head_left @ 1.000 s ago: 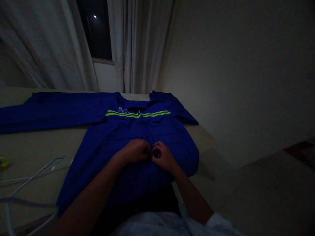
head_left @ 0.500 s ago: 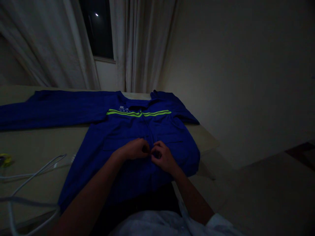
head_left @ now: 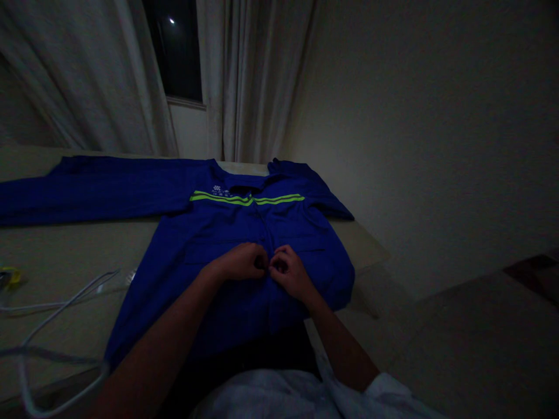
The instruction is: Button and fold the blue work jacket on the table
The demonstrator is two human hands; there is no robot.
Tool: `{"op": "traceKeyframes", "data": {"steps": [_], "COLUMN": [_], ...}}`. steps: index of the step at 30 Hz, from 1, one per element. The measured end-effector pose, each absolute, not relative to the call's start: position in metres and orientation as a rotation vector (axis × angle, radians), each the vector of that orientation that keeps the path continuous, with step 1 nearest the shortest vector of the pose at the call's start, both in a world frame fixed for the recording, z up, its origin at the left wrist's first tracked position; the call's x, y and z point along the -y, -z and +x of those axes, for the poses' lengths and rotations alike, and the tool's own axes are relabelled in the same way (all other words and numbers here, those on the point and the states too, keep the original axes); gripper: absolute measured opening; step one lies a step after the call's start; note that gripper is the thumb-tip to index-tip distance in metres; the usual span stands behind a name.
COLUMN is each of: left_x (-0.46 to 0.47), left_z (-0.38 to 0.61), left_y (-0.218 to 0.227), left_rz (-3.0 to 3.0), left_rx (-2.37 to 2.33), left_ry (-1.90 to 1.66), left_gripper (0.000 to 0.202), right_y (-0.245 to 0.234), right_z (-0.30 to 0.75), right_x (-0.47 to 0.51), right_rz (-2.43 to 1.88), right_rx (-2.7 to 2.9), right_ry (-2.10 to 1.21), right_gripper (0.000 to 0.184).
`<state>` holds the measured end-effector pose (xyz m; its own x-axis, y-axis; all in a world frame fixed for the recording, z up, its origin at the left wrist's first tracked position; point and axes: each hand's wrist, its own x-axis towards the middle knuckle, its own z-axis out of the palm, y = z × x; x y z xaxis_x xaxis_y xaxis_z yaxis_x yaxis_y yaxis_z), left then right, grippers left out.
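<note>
A blue long-sleeved work jacket (head_left: 227, 227) lies spread front up, with yellow-green stripes (head_left: 279, 200) across its chest and a white logo (head_left: 217, 190) above them. My left hand (head_left: 247, 261) pinches the jacket's front edge, thumb and fingertips together near the centre line. Facing it, my right hand (head_left: 288, 270) is closed in a pinch on the same front edge. The fingertips of both hands almost meet. Whatever small part lies between them, such as a fastener, is too dark and hidden to make out.
The jacket lies on a pale table (head_left: 131, 238), its lower hem near my body. White cables (head_left: 65, 305) and a yellow object (head_left: 11, 278) lie at the left. Curtains (head_left: 257, 81) and a dark window (head_left: 174, 52) stand behind; a wall (head_left: 414, 145) rises at the right.
Both hands stay at the jacket's centre front, fingertips shifted very slightly. My right fingers have curled a little closer to the left ones. The view has tilted slightly.
</note>
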<state>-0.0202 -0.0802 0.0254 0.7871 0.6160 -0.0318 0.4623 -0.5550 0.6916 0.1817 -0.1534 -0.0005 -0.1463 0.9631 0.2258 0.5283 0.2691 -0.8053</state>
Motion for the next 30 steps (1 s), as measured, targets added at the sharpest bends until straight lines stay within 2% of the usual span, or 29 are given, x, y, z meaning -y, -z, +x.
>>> {"op": "traceKeyframes", "data": {"steps": [6, 17, 30], "left_x": [0.0813, 0.0854, 0.0866], "left_z": [-0.0189, -0.0149, -0.0104], "left_y": [-0.0228, -0.0238, -0.0205], "left_rz": [2.220, 2.382, 2.404], "left_rx": [-0.805, -0.971, -0.987], "left_ry": [-0.356, -0.162, -0.132], "left_gripper": [0.017, 0.019, 0.019], "right_y": [0.0010, 0.0069, 0.0076], "right_z": [0.1856, 0.1842, 0.1867], "right_x": [0.1490, 0.1468, 0.1459], "right_rz": [-1.328, -1.377, -1.345], "right_rx": [1.749, 1.734, 1.788], "right_ry": [-0.772, -0.795, -0.821], "right_gripper": [0.004, 0.004, 0.009]}}
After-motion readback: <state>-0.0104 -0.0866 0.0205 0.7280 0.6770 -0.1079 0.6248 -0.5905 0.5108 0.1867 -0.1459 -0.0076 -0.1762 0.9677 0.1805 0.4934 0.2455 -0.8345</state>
